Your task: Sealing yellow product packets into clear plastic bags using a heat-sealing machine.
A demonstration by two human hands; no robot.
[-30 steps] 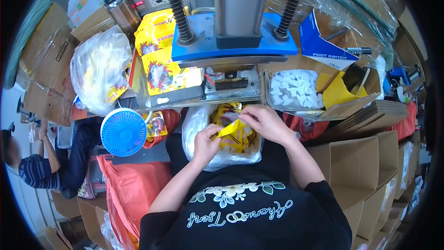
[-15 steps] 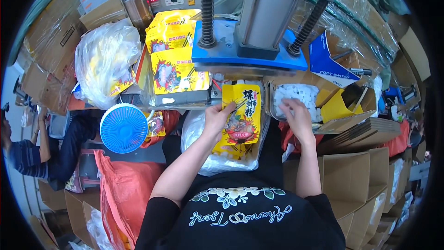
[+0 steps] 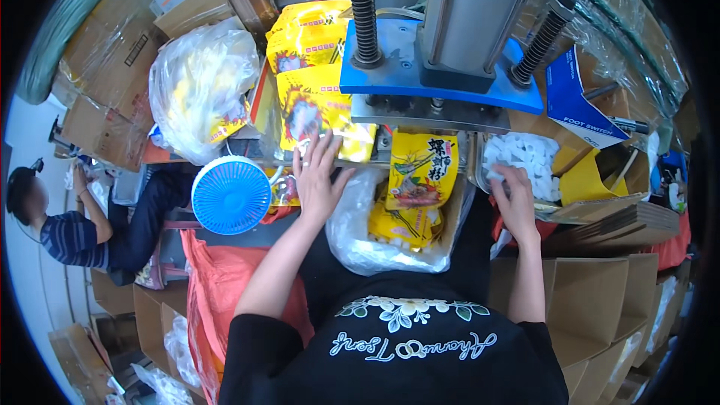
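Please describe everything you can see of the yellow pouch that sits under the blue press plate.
The yellow pouch is a flat, glossy plastic packet with red and dark printing and a food picture. It lies face up, its top edge tucked under the blue press plate, its lower part hanging over an open bag of similar pouches. Neither hand touches it.

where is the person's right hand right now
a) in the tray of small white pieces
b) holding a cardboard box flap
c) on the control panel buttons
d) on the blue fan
a: the right hand reaches into the tray of small white pieces beside the yellow pouch under the press, while the left hand lies spread on the stack of yellow pouches, away from the blue fan.
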